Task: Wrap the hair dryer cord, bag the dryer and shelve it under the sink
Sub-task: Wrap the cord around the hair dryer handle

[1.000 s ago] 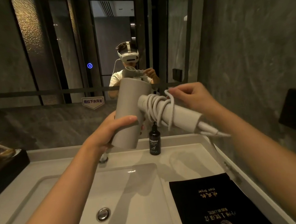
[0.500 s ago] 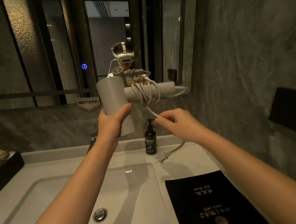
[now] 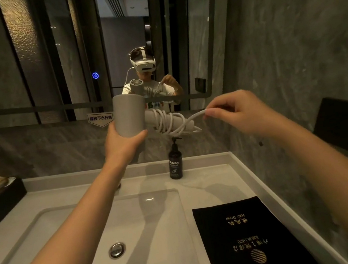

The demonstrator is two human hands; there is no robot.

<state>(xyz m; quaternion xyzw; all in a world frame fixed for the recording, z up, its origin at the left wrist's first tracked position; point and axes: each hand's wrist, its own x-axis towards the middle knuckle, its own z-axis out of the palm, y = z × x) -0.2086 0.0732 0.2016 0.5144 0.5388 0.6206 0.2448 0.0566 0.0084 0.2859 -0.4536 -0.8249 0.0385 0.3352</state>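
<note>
I have the hair dryer (image 3: 130,115) raised in front of the mirror (image 3: 59,58), above the far edge of the sink (image 3: 170,232). My left hand (image 3: 123,144) is wrapped around the lower end of its grey barrel, thumb on the right side, so the barrel stands upright and the handle juts out to the right toward my other hand. The cord (image 3: 169,122) is coiled in several loose turns around that handle. My right hand (image 3: 235,112) is off to the right of the handle, apart from the left, with thumb and fingers pinched on a free stretch of cord that runs back down to the coils. I cannot see the plug.

Below my left hand the sink basin sits in the pale worktop (image 3: 219,183), its drain stopper (image 3: 117,249) near my left forearm. Under the dryer handle, between my two hands, a dark pump bottle (image 3: 175,161) stands upright at the back of the worktop. The black hair dryer bag (image 3: 249,239) lies flat on the worktop under my right forearm, gold lettering facing up.
</note>
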